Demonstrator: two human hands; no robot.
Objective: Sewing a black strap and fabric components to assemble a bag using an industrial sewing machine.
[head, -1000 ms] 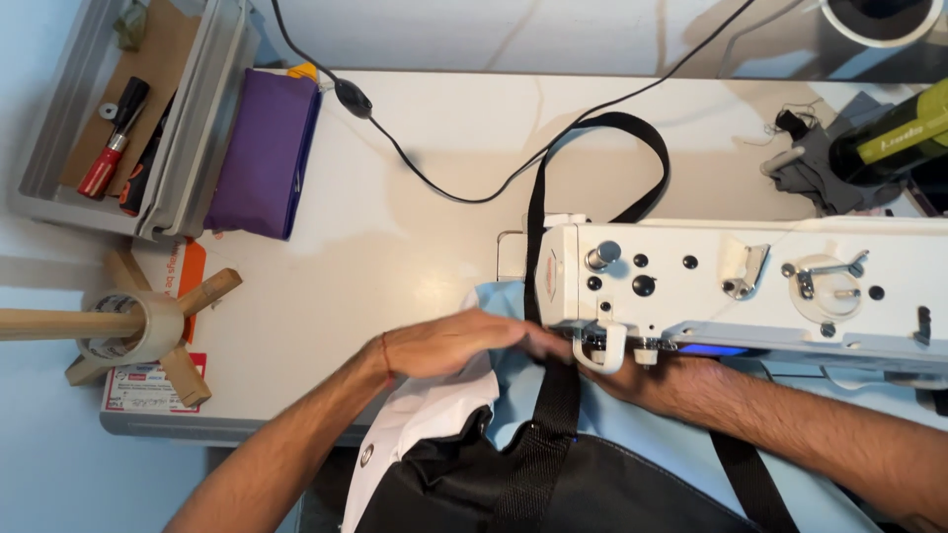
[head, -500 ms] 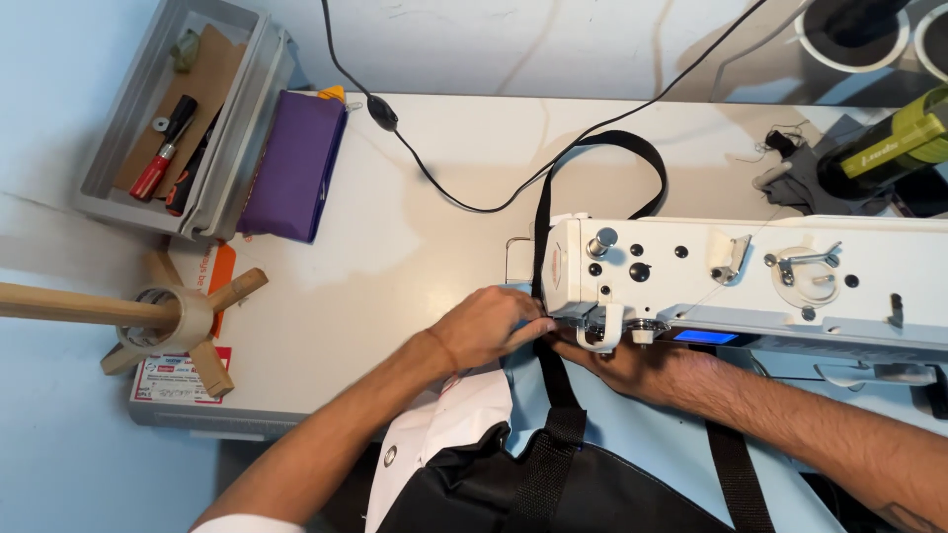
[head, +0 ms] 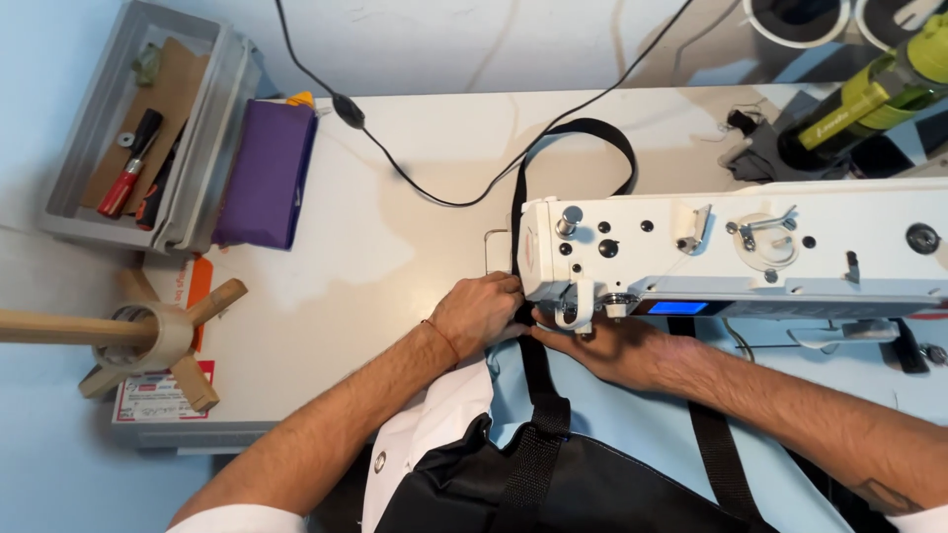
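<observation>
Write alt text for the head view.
Both hands, left hand and right hand, press a black strap under a white sewing machine on a table. A purple pouch lies at left.

We note a small blue screen (head: 677, 308), rectangular and lit, on the front edge of the white sewing machine (head: 790, 247), just right of the needle area. At the table's left front corner lies a flat white card (head: 158, 403) with red marks, partly under the wooden stand (head: 148, 341), with an orange-and-white package (head: 195, 286) just behind it. At top right, a dark bottle (head: 849, 109) lying tilted carries a yellow-green label (head: 857, 102).
</observation>
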